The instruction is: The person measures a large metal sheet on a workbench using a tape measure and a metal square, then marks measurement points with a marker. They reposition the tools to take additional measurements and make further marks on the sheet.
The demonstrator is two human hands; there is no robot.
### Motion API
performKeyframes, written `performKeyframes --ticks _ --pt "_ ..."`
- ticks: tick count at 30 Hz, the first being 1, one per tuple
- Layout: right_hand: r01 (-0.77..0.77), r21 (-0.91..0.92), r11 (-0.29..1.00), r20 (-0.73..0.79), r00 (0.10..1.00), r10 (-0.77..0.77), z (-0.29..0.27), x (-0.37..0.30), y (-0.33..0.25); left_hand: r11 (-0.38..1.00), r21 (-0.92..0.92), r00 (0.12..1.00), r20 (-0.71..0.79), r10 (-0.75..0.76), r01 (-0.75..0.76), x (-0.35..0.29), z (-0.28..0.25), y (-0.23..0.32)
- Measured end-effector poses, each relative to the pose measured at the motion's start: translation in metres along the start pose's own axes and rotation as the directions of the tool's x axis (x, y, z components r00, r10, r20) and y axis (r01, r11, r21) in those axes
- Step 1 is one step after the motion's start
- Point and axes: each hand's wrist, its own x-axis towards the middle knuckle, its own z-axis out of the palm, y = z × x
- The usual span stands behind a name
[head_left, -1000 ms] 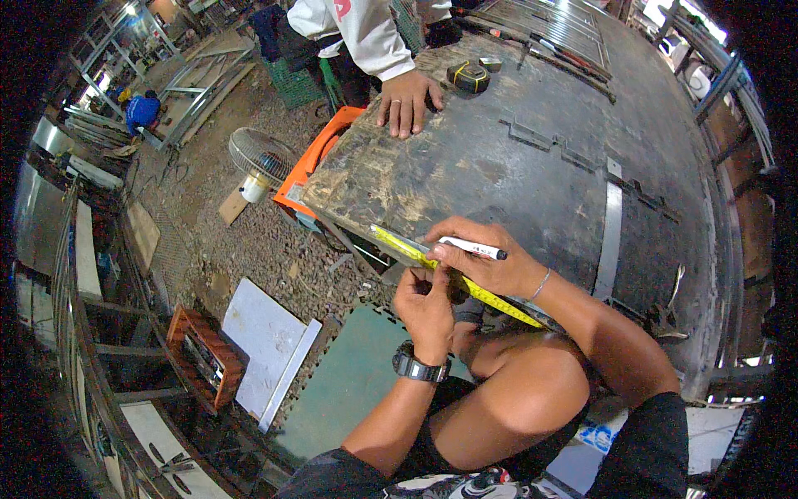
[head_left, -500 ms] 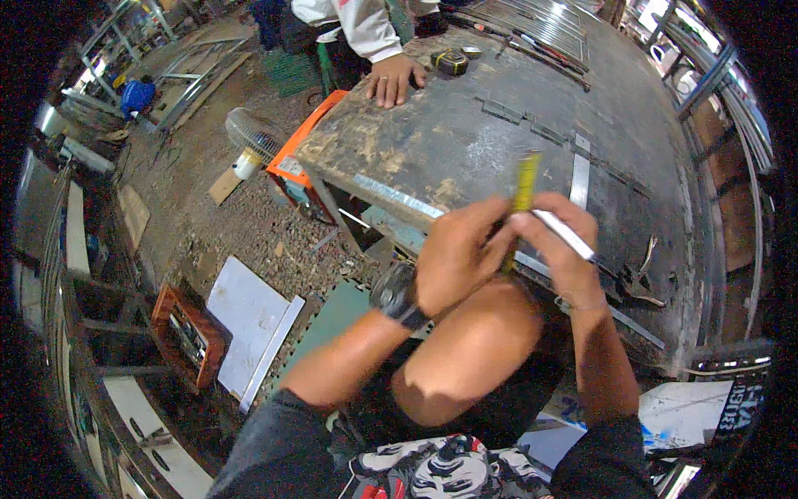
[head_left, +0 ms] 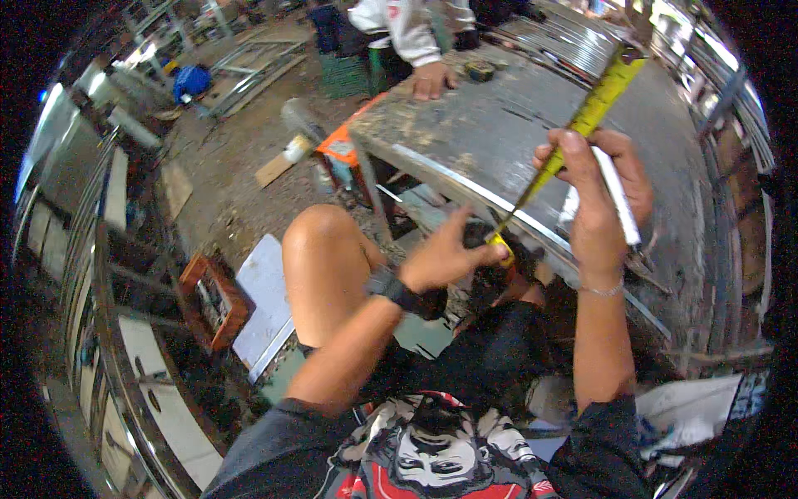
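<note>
My left hand (head_left: 445, 256), with a dark watch on the wrist, is closed round a tape measure case (head_left: 502, 249), yellow and black and smeared by motion. From it a yellow tape blade (head_left: 579, 121) runs up and away to the right, its free end above the workbench. My right hand (head_left: 600, 179) pinches that blade between thumb and fingers. A white pen-like stick (head_left: 616, 196) is also tucked in the right hand, pointing down. Both hands are over the near edge of the dark workbench (head_left: 524, 162), where a long metal strip (head_left: 465, 190) lies.
Across the bench a person's hand (head_left: 433, 81) rests near another tape measure (head_left: 479, 70). Metal bars (head_left: 565, 37) lie at the far end. An orange frame (head_left: 339, 150) and a fan (head_left: 303, 123) stand left of the bench. On the floor is a reddish wooden frame (head_left: 214, 301).
My hands have moved apart: the right went up and right with the blade, the left down. More tape blade shows. My knee has swung left and the view has shifted.
</note>
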Motion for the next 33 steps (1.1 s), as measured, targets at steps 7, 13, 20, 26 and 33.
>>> performKeyframes --ticks 7,13,20,26,33 --pt "-0.116 -0.298 0.948 0.13 0.979 0.16 0.046 -0.03 -0.016 0.598 -0.675 0.857 0.1 -0.505 0.432 -0.062 0.074 -0.072" --pt "-0.151 -0.175 0.973 0.267 0.944 0.194 0.106 -0.04 0.054 0.675 -0.655 0.919 0.077 -0.387 0.339 -0.124 0.001 -0.067" --pt "-0.216 -0.355 0.909 0.573 0.718 0.395 0.185 -0.102 0.205 0.767 -0.553 0.828 -0.225 -0.513 0.325 -0.163 -0.157 -0.142" --pt "-0.285 -0.864 0.414 0.27 0.431 0.861 0.197 -0.221 0.35 0.771 -0.278 0.646 -0.426 -0.634 0.573 -0.184 -0.265 -0.25" --pt "-0.687 -0.72 -0.095 -0.068 -0.066 0.996 0.19 -0.376 0.496 0.518 -0.208 0.528 -0.007 -0.849 0.83 -0.234 -0.307 -0.299"
